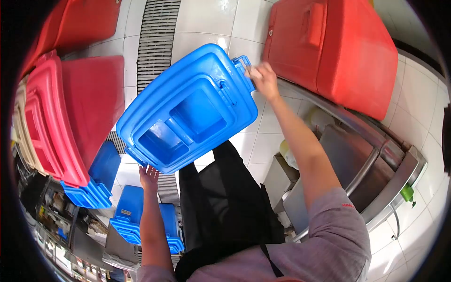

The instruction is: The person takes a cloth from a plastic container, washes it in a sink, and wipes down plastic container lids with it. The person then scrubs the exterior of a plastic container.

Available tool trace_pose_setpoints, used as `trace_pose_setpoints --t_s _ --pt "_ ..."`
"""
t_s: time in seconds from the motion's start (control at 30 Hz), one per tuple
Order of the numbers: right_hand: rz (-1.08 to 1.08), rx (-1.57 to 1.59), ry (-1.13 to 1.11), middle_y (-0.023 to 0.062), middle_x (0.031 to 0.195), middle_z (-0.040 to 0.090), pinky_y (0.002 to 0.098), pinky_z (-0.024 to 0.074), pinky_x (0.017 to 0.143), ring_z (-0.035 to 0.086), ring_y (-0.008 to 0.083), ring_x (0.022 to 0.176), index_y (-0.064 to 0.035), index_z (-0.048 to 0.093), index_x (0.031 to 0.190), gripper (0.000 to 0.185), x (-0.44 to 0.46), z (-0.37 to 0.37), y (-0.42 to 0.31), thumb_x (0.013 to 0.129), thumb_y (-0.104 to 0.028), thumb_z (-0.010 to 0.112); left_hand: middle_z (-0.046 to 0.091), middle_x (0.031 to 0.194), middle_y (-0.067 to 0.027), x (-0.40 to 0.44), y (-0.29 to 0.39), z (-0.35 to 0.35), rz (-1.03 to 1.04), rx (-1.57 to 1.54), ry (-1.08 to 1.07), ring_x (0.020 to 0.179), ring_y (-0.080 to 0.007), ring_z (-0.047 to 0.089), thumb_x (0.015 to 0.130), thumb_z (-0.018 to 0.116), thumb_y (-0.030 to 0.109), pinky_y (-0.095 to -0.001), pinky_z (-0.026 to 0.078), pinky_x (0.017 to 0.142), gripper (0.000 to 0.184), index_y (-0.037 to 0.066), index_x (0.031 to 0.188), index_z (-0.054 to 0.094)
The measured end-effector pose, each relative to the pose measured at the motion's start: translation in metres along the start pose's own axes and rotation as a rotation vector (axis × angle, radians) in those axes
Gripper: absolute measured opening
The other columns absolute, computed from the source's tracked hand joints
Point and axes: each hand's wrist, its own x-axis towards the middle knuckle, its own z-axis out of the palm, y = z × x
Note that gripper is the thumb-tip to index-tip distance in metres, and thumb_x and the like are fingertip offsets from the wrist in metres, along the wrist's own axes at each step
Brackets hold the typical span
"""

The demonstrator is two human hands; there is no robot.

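Observation:
A large blue container with a lid point(190, 110) is tilted in front of me, its lid facing up and two rectangular recesses showing. At its upper right end is my right hand point(264, 80), beside the blue latch or handle point(243, 63); the fingers are bent and smeared by motion, so their grip is unclear. My left hand point(149, 177) is at the lower left edge, palm up with the fingers apart, some fingertips close to or under the rim.
Red containers point(338, 51) stand at the upper right and upper left. A pink-red container point(89, 113) and smaller blue ones point(127, 211) are at the left. A metal sink unit point(352, 160) lies right. A floor grate point(157, 42) crosses the white tiles point(206, 19).

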Motion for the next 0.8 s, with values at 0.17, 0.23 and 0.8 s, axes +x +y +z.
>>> trace_pose_setpoints --t_s 0.17,0.23,0.8 --pt "-0.114 -0.076 0.134 0.0111 0.077 0.051 0.0339 0.043 0.066 0.052 0.0274 0.071 -0.0035 0.059 0.082 0.016 0.006 0.017 0.005 0.067 -0.007 0.059 0.046 0.106 -0.005 -0.001 -0.002 0.01 -0.003 -0.062 -0.006 0.099 -0.0214 0.043 0.081 0.04 0.05 -0.0382 0.033 0.085 0.05 0.014 0.116 0.038" --pt "-0.052 -0.041 0.152 0.0116 0.078 0.053 0.0331 0.0423 0.066 0.052 0.0267 0.073 -0.0025 0.057 0.081 0.015 -0.041 0.005 0.012 0.073 -0.015 0.057 0.044 0.107 -0.0052 0.0 -0.004 0.011 -0.009 -0.089 -0.038 0.099 -0.0217 0.042 0.081 0.04 0.05 -0.0381 0.033 0.084 0.052 0.014 0.118 0.035" --pt "-0.076 -0.2 0.091 0.0095 0.076 0.063 0.0317 0.0466 0.066 0.059 0.0259 0.07 -0.0048 0.061 0.091 0.02 0.053 0.039 -0.051 0.081 -0.014 0.045 0.05 0.106 -0.0114 -0.008 -0.015 -0.031 0.104 -0.434 -0.215 0.097 -0.0223 0.05 0.083 0.037 0.048 -0.0353 0.038 0.083 0.051 0.006 0.112 0.042"
